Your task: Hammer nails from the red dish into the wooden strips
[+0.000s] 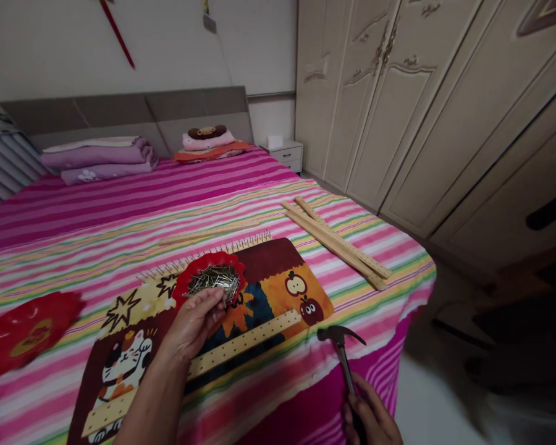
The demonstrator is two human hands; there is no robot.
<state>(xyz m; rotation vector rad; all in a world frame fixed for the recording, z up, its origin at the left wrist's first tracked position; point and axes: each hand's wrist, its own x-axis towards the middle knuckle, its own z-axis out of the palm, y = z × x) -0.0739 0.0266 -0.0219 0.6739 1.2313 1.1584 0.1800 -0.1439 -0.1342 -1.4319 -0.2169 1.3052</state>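
Fingers pinched together, my left hand (201,318) is at the near rim of a scalloped red bowl (181,285). A heap of loose metal nails (213,279) fills the bowl, and my fingertips overlap them; whatever is between the fingertips is hidden. My right hand (370,413) is wrapped round the dark handle of a claw hammer (341,339), its head pointing away from me over the bed's near edge. Under my left forearm runs a pale wooden strip (245,345) with rows of small holes or dots, lying across a patterned mat (264,259).
Behind the bowl stands a strip with upright nails (254,240). More wooden strips (338,244) lie at the right, and one strip (208,232) farther back. A red tray (25,334) is at the left. Striped cloth covers the bed; wardrobes (398,105) line the right side.
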